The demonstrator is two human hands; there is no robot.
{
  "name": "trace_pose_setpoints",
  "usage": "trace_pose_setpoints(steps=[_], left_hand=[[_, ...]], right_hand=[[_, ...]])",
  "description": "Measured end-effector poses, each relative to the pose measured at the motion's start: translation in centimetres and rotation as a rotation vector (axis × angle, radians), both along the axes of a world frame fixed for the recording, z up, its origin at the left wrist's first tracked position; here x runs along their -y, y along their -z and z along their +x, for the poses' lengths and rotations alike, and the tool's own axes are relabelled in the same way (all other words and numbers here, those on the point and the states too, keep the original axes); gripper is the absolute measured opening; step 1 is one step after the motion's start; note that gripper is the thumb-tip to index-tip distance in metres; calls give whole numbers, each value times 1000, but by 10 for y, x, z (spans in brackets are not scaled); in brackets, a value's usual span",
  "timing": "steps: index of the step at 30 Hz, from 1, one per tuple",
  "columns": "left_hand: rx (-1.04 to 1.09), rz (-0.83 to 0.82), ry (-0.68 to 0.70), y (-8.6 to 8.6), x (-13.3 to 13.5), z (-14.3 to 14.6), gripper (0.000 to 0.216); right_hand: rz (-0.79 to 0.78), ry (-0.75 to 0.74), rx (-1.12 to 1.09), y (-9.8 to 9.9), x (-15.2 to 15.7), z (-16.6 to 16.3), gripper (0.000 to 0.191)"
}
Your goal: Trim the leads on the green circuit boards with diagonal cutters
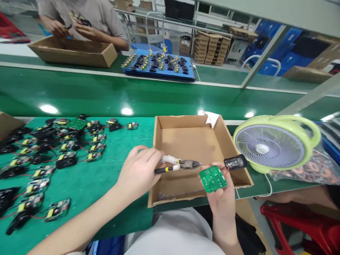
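My left hand (145, 166) is closed around a pair of diagonal cutters (189, 164), whose metal jaws point right. The handles are black with yellow and white parts. In my right hand (221, 198) lies a green circuit board (213, 179), its solder side turned up and its edge held by the fingers. Red wire joins the board to a black plastic casing (236, 162), which sticks out to the right beyond my fingers. The cutter tips are just left of the board, apart from it. Both hands are above a shallow cardboard box (186, 141).
Several circuit boards wired to black casings (66, 159) cover the left of the green table (119, 191). A green fan (271, 148) stands right of the box, beside a plastic bag of parts (305, 164). Across the divider are a blue tray (159, 74), a long carton (71, 51) and a co-worker (85, 21).
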State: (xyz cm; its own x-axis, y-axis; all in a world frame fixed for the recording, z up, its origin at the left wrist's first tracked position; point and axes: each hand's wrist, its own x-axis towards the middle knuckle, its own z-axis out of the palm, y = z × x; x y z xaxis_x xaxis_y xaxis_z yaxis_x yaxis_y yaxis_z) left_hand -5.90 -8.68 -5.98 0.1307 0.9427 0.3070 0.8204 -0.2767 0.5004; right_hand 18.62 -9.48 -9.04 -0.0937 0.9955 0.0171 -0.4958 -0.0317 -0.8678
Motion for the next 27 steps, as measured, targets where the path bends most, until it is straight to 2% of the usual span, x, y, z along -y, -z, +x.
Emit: trace_pose_setpoints(steps=[4,7,11,13,15,17,20,23,27], left_hand=[[163,-159,-7,-6,1,10,13],[373,-311,22,-15,2,21,23],[748,-565,192,-22,-1,41,61],[907,-656,278,-20,-5,50,86],[1074,-730,320,-17,-9,56,101],[1313,-818,321,-13,-11,60,102],[1583,-899,291,-8,-10,61,91],[1611,-851,237,-4,-5,64,85],[1650,-698,82,1,-2,72,73]], right_hand=[[12,-26,37,3,-4,3,59],[60,-12,52,0,-8,4,53],[82,-49,32,-11,-6,1,34],[52,-108,3,-16,-4,-3,29],[36,-148,-12,-17,-3,-8,20],[45,-158,2,-17,-4,-12,9],[103,-148,104,-15,-5,-15,11],[191,-52,301,-14,-4,-16,6],[266,68,502,-14,2,-22,24]])
